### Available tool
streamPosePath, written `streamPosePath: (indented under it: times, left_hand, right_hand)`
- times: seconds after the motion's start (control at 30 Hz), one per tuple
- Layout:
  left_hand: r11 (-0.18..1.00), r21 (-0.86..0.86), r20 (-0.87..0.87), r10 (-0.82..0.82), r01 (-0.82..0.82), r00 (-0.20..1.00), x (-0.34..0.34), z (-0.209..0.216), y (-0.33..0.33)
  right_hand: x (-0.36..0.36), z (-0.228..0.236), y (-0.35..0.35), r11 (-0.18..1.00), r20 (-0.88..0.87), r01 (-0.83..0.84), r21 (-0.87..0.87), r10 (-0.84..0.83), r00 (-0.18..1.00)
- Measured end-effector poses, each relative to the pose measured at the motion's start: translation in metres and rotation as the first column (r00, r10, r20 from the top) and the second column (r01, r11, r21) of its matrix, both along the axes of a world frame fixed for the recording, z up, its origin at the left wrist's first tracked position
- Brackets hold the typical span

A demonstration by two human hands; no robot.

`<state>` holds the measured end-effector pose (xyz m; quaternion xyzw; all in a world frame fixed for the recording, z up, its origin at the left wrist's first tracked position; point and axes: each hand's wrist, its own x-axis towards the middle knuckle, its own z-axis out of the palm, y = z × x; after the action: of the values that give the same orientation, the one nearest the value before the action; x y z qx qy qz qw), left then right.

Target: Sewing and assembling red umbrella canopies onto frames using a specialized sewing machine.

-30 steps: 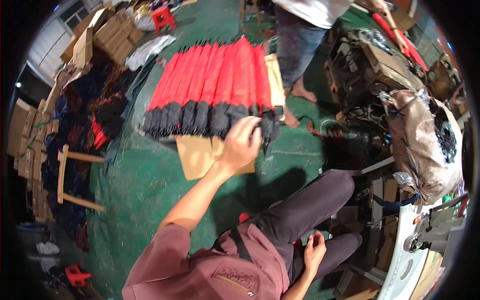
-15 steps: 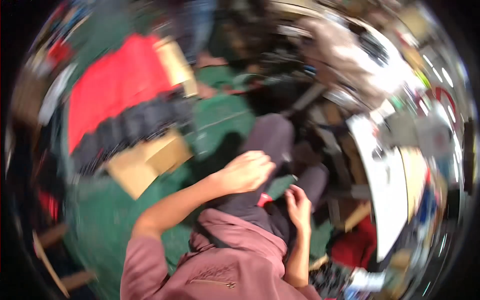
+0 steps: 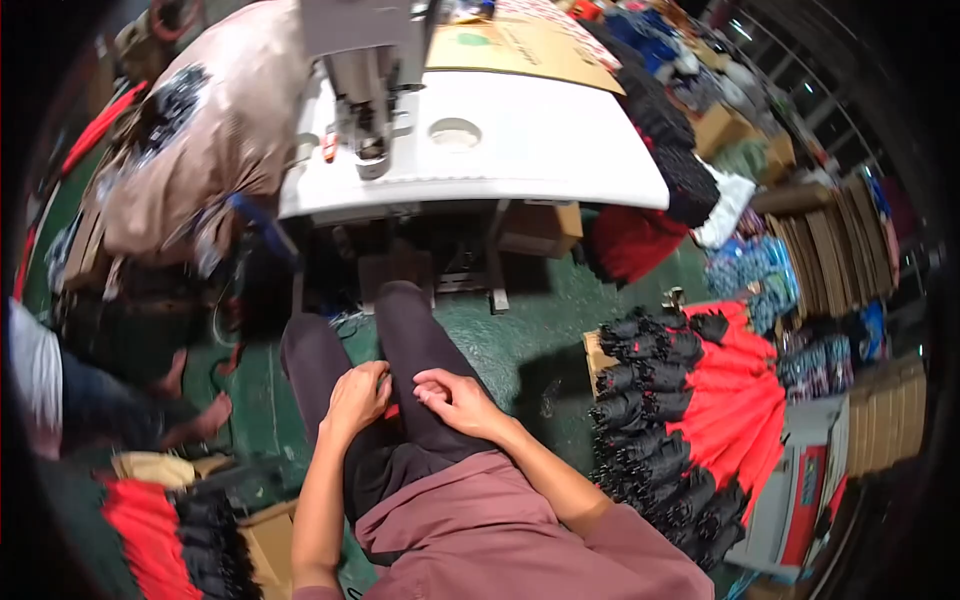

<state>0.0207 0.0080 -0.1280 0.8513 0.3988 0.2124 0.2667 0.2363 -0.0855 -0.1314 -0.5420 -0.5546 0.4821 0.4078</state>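
1. Beyond my knees, white table [image 3: 540, 130]: it faces me, probably so that its surface falls within easy reach from my seat.
2. Beige sack [image 3: 215, 150]: stands to the left of the table, well apart from my hands; presumably kept aside to leave the table surface free.
3. Right stack of red-and-black fabric bundles [image 3: 730, 400]: laid side by side, dark ends turned toward me. This alignment likely keeps the ends easy to tell apart.
4. Sewing machine [image 3: 360, 90]: mounted on the table toward its left part; the bare surface to its right appears intended as working room.
5. Left stack of similar bundles [image 3: 150, 540]: low and to my left, dark ends also on my side, with cardboard [image 3: 270, 545] just beside those ends.
6. My dark trousers [image 3: 440, 350]: directly below and around my hands. Knees point at the table, apparently to suit sitting at it.
7. My left hand [image 3: 358, 395]: over my lap, fingers together and curled. I cannot tell whether they enclose anything.
8. My right hand [image 3: 460, 400]: opposite, fingers bent toward the left hand. Their closure cannot be determined; the posture suggests rest.
9. Small red item [image 3: 392, 411]: shows between my hands, against the trousers; its kind is unclear, and no grip on it is visible.
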Motion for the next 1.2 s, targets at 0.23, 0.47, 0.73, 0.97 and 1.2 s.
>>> streamPosePath:
  times: [0.23,0.47,0.73,0.97,1.2]
  left_hand:
    - [0.953,-0.302,-0.449,-0.107,-0.038,0.887,-0.02,-0.123,0.032]
    - [0.862,-0.505,-0.234,-0.187,0.045,0.954,-0.014,-0.148,0.035]
    - [0.57,-0.822,0.124,0.186,-0.004,0.975,-0.019,-0.179,0.067]
    - [0.504,-0.864,0.177,0.294,0.005,0.939,-0.049,-0.186,0.067]
    - [0.514,-0.858,0.199,0.36,-0.016,0.912,-0.063,-0.186,0.059]
  right_hand:
    - [-0.006,-0.01,0.008,0.991,-0.148,0.113,-0.065,-0.121,0.982]
    - [0.006,-0.002,0.009,0.966,-0.134,0.247,-0.08,-0.256,0.957]
    - [0.049,0.052,-0.043,0.794,0.109,0.573,0.203,-0.6,0.793]
    - [0.156,0.121,-0.06,0.385,0.186,0.807,0.448,-0.923,0.336]
    - [0.331,0.123,-0.07,0.402,0.597,0.724,0.561,-0.802,-0.017]
